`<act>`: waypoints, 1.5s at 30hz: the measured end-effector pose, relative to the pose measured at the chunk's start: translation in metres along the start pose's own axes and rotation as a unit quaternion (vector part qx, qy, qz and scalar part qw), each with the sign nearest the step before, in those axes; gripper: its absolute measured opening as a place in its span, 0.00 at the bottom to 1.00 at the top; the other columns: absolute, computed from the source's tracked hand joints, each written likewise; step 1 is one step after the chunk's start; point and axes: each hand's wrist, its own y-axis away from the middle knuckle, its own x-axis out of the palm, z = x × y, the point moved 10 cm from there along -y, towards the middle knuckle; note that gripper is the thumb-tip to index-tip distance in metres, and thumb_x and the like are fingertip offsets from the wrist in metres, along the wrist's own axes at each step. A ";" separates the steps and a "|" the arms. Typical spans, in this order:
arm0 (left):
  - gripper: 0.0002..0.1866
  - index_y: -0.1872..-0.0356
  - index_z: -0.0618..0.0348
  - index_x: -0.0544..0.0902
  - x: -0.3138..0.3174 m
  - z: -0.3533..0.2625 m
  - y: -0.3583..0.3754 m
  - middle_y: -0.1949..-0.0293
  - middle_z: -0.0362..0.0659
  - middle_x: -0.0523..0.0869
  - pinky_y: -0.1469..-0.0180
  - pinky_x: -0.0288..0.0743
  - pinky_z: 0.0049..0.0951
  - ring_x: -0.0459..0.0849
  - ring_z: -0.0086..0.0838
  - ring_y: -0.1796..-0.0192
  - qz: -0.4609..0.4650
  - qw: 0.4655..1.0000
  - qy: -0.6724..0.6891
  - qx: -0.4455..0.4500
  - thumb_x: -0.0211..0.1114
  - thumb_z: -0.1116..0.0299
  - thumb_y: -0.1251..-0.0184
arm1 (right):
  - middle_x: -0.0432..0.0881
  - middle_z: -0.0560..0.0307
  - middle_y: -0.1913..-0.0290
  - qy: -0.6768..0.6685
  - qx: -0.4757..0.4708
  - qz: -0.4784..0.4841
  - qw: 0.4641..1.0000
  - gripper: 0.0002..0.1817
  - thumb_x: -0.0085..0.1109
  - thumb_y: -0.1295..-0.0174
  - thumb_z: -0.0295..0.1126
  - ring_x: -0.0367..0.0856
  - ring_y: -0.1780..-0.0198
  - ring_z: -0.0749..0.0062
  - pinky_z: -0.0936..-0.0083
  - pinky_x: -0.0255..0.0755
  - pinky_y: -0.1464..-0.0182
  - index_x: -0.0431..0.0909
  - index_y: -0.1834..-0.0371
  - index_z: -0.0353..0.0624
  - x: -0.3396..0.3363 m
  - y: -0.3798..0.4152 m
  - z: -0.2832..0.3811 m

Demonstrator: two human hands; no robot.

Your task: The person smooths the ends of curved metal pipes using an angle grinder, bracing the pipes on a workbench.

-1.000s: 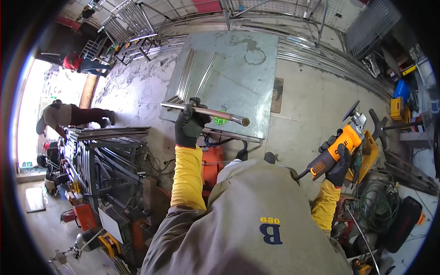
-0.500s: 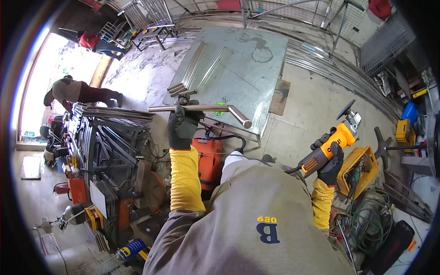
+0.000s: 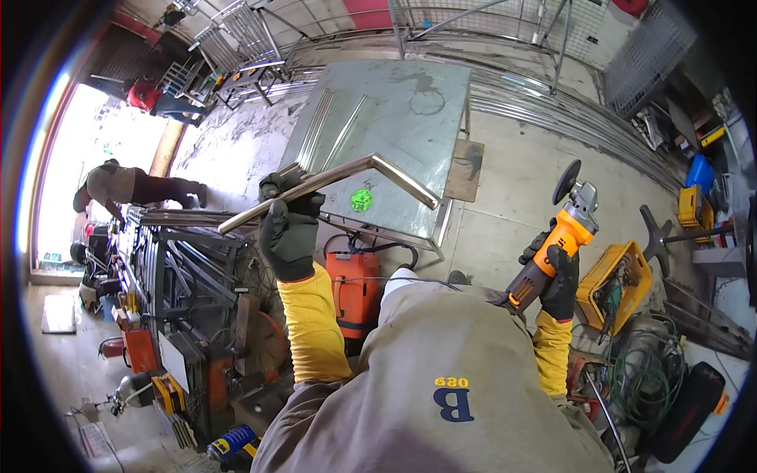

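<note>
Left hand (image 3: 289, 229): gloved fingers closed around a bent metal tube (image 3: 331, 179), gripping it on the long leg, between the bend and the low end.
Right hand (image 3: 561, 272): gloved fingers wrapped around the body of an orange grinder (image 3: 556, 244), disc (image 3: 565, 182) up and away from the body.
Tube, place: held in the air in front of the near edge of the steel table (image 3: 418, 118), touching nothing but the glove; a green sticker (image 3: 361, 199) on the table shows just under it.
Tube, long axis: the long leg runs from low at the left up to the bend near the table's near edge; from the bend a short leg slopes down to the right, its open end pointing toward the table's near right corner.
Doing it well: I judge the grip sits far from the bend, so the short leg can swing; a hold closer to the bend, or resting the tube on the table, would steady it before the disc comes near. Keep the cable (image 3: 441, 277) clear of the disc.
Around: loose tubes (image 3: 315, 134) lie on the table's left side; an orange machine (image 3: 355, 288) stands below the near edge; another person (image 3: 118, 189) bends over far left.
</note>
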 end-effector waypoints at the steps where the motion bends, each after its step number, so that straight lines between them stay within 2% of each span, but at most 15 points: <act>1: 0.16 0.37 0.47 0.78 0.003 0.001 -0.002 0.29 0.46 0.87 0.30 0.79 0.51 0.84 0.40 0.29 0.014 1.000 0.011 0.001 0.71 0.70 0.17 | 0.87 0.47 0.52 0.005 0.005 0.000 1.000 0.36 0.72 0.32 0.37 0.93 0.55 0.58 0.59 0.91 0.48 0.71 0.23 0.37 0.000 0.000 0.000; 6: 0.13 0.40 0.47 0.80 0.002 -0.001 -0.004 0.34 0.46 0.84 0.35 0.84 0.51 0.84 0.45 0.29 -0.014 0.999 -0.043 0.025 0.73 0.65 0.17 | 0.87 0.48 0.52 0.021 -0.011 -0.012 1.000 0.33 0.71 0.31 0.37 0.93 0.55 0.58 0.59 0.91 0.49 0.72 0.26 0.34 -0.002 0.002 0.003; 11: 0.18 0.37 0.58 0.84 0.026 -0.002 -0.013 0.42 0.51 0.91 0.40 0.90 0.51 0.93 0.47 0.42 -0.014 0.991 -0.128 0.032 0.72 0.59 0.16 | 0.87 0.48 0.50 0.030 -0.023 -0.010 0.999 0.34 0.72 0.25 0.41 0.92 0.53 0.58 0.59 0.90 0.47 0.72 0.23 0.35 -0.023 0.000 -0.007; 13: 0.19 0.37 0.62 0.84 0.045 -0.003 -0.015 0.42 0.53 0.92 0.39 0.91 0.48 0.94 0.44 0.43 0.001 0.979 -0.201 0.021 0.75 0.61 0.19 | 0.87 0.48 0.49 0.029 -0.020 -0.026 0.999 0.35 0.72 0.24 0.43 0.91 0.53 0.58 0.59 0.90 0.48 0.71 0.22 0.36 -0.039 -0.003 -0.017; 18: 0.15 0.44 0.64 0.86 0.054 0.017 -0.018 0.42 0.53 0.92 0.42 0.94 0.41 0.93 0.40 0.39 -0.013 0.982 -0.186 -0.039 0.79 0.76 0.27 | 0.84 0.53 0.51 0.027 -0.007 0.012 1.000 0.37 0.71 0.23 0.43 0.91 0.55 0.63 0.62 0.90 0.49 0.66 0.17 0.41 -0.020 -0.004 -0.011; 23: 0.19 0.38 0.63 0.86 0.051 0.026 -0.013 0.41 0.58 0.93 0.41 0.95 0.48 0.94 0.48 0.37 -0.032 0.975 -0.212 -0.058 0.78 0.77 0.26 | 0.85 0.53 0.51 0.024 0.001 0.015 1.000 0.38 0.73 0.24 0.43 0.91 0.55 0.63 0.60 0.90 0.49 0.67 0.17 0.41 -0.013 -0.002 -0.009; 27: 0.10 0.47 0.65 0.87 0.056 0.023 -0.011 0.42 0.50 0.91 0.42 0.94 0.40 0.93 0.39 0.38 -0.019 0.968 -0.244 -0.063 0.76 0.78 0.24 | 0.86 0.52 0.52 0.028 -0.001 0.019 0.999 0.38 0.75 0.26 0.44 0.90 0.54 0.61 0.60 0.90 0.48 0.69 0.20 0.39 -0.024 -0.007 -0.017; 28: 0.09 0.47 0.66 0.87 0.053 0.026 -0.014 0.44 0.50 0.91 0.42 0.93 0.40 0.93 0.39 0.40 0.047 0.969 -0.241 -0.038 0.75 0.77 0.23 | 0.86 0.52 0.53 0.026 -0.001 0.012 1.000 0.36 0.74 0.27 0.45 0.90 0.55 0.60 0.60 0.89 0.48 0.72 0.24 0.36 -0.030 -0.007 -0.021; 29: 0.08 0.48 0.65 0.87 0.055 0.024 -0.012 0.46 0.50 0.90 0.42 0.91 0.40 0.92 0.39 0.44 0.006 0.975 -0.222 -0.029 0.74 0.74 0.21 | 0.87 0.52 0.53 0.032 -0.009 0.018 0.999 0.34 0.74 0.27 0.47 0.90 0.56 0.61 0.60 0.89 0.48 0.75 0.29 0.36 -0.017 -0.003 -0.012; 31: 0.13 0.47 0.65 0.87 0.065 0.018 -0.007 0.47 0.52 0.90 0.43 0.89 0.41 0.92 0.39 0.48 -0.001 0.972 -0.235 -0.012 0.75 0.66 0.21 | 0.87 0.51 0.54 0.038 -0.008 0.017 0.999 0.33 0.76 0.29 0.45 0.91 0.56 0.60 0.60 0.90 0.49 0.74 0.30 0.37 -0.011 -0.001 -0.008; 33: 0.19 0.39 0.65 0.83 0.057 0.017 -0.003 0.43 0.55 0.91 0.40 0.90 0.48 0.94 0.45 0.44 -0.019 0.983 -0.182 -0.030 0.77 0.66 0.23 | 0.87 0.49 0.55 0.044 -0.004 0.010 0.999 0.33 0.76 0.32 0.41 0.92 0.58 0.57 0.58 0.92 0.52 0.73 0.29 0.38 -0.004 0.001 -0.002; 35: 0.18 0.35 0.59 0.83 0.048 0.018 -0.001 0.46 0.55 0.91 0.35 0.89 0.54 0.92 0.51 0.39 -0.009 0.992 -0.125 -0.032 0.74 0.67 0.19 | 0.87 0.49 0.55 0.043 0.006 0.007 0.999 0.34 0.76 0.32 0.40 0.92 0.59 0.57 0.59 0.91 0.52 0.73 0.29 0.38 0.000 0.002 0.003; 39: 0.18 0.34 0.60 0.82 0.030 0.007 0.002 0.50 0.52 0.90 0.38 0.89 0.53 0.92 0.46 0.43 -0.029 0.993 -0.116 -0.004 0.72 0.64 0.17 | 0.87 0.49 0.55 0.024 0.013 -0.018 0.999 0.35 0.76 0.32 0.40 0.92 0.59 0.58 0.59 0.92 0.52 0.72 0.27 0.37 -0.016 -0.001 -0.008; 42: 0.21 0.34 0.65 0.82 -0.016 -0.021 0.009 0.60 0.46 0.86 0.49 0.87 0.47 0.87 0.36 0.57 -0.202 0.935 -0.288 0.034 0.64 0.55 0.10 | 0.87 0.50 0.53 -0.029 0.025 -0.059 0.998 0.32 0.73 0.26 0.40 0.92 0.57 0.59 0.59 0.92 0.53 0.73 0.25 0.39 -0.034 -0.002 -0.023; 45: 0.22 0.35 0.65 0.83 -0.090 -0.032 0.029 0.65 0.42 0.82 0.57 0.84 0.41 0.84 0.33 0.64 -0.316 0.916 -0.246 0.033 0.63 0.55 0.09 | 0.87 0.49 0.52 -0.100 0.019 -0.098 0.990 0.27 0.70 0.21 0.41 0.92 0.57 0.59 0.59 0.93 0.54 0.74 0.26 0.42 -0.060 -0.004 -0.039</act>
